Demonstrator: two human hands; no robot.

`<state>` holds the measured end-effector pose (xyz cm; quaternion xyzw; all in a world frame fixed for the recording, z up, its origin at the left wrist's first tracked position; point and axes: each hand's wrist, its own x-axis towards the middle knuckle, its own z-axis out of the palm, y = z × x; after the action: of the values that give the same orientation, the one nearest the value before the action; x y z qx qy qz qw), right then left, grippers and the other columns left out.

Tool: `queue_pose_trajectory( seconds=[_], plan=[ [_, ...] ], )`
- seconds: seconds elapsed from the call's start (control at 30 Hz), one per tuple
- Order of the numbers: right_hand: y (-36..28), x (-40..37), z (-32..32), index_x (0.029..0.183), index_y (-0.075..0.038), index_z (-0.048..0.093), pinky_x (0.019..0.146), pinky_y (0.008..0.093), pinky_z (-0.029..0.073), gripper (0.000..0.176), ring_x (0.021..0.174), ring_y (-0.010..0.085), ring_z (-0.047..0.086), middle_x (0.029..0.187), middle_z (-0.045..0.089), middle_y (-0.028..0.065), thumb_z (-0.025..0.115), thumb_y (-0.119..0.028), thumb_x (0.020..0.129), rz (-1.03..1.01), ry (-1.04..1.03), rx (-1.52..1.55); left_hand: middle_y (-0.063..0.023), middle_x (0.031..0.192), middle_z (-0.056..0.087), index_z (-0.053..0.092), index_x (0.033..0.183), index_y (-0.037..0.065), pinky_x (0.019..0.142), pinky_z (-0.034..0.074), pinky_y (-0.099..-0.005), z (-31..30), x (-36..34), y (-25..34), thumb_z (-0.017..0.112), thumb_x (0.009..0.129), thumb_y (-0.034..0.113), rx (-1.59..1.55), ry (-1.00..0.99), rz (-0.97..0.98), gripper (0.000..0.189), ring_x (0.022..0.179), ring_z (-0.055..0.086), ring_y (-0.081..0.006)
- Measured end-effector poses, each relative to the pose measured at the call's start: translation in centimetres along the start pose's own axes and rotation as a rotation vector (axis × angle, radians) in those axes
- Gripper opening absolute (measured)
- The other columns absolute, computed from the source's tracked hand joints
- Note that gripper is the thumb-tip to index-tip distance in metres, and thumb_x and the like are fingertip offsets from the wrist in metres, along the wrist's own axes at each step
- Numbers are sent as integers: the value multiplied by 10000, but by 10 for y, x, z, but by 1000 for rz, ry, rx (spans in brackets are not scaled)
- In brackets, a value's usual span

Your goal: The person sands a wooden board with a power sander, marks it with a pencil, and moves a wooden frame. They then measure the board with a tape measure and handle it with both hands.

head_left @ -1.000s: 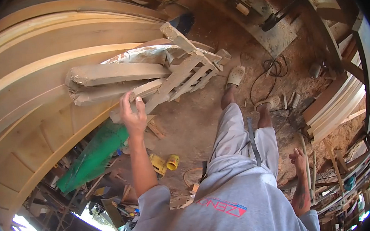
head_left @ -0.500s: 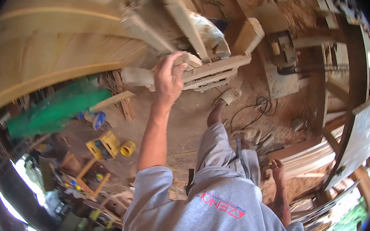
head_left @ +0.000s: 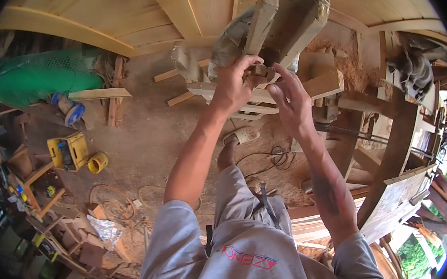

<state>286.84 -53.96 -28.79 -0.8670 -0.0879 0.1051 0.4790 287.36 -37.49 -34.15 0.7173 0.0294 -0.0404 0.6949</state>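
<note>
My left hand is closed around a small wooden block, in front of a rough wooden stand. My right hand is raised at the block's right end, thumb and index finger apart on either side of it. Whether those fingertips press on the block is hard to tell. Beyond both hands rise the stand's thick, worn timbers, with plastic sheeting at their left. Lower wooden slats run below my hands.
Large pale wood panelling curves overhead. Green netting, a yellow crate and a yellow bucket are at the left. Cables lie on the dusty floor. Timber frames and a pale board stand at the right.
My right hand has come up from my side to the block. My left hand has shifted right with the block, and my view has turned.
</note>
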Motion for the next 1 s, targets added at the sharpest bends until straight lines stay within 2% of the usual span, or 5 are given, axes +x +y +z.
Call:
queue_pose_trajectory(
  seconds=[0.23,0.4,0.63,0.83,1.0],
  plan=[
    [1,38,13,1120,35,648,726,275,523,316,771,155,665,898,689,105,654,-211,922,419,9,288,-191,983,644,629,1112,57,796,524,-390,14,-2,-22,680,814,-21,84,180,148,312,904,643,-325],
    [13,30,-1,1155,67,632,763,280,553,329,831,204,703,990,683,144,569,-193,964,390,0,551,-188,978,623,635,1103,50,793,526,-383,12,-3,-17,671,804,-46,76,156,117,316,907,644,-330],
    [-9,38,6,1123,80,647,733,266,532,375,825,209,709,897,701,149,565,-251,969,323,-45,133,-157,984,607,639,1114,52,776,540,-346,9,-4,-9,672,812,-60,115,146,103,324,869,664,-267],
    [35,1,6,1281,54,550,759,285,533,360,890,227,706,1102,668,192,475,-174,1013,233,42,345,-112,1050,627,645,1134,52,781,531,-305,8,-5,-14,674,838,-41,-69,67,-13,312,919,660,-177],
    [95,-88,4,1230,-1,598,774,368,529,349,838,253,684,956,689,205,546,-233,975,463,-116,115,-90,1007,602,638,1133,73,809,505,-324,7,-4,-15,753,850,174,177,66,192,322,906,608,-188]
  ],
)
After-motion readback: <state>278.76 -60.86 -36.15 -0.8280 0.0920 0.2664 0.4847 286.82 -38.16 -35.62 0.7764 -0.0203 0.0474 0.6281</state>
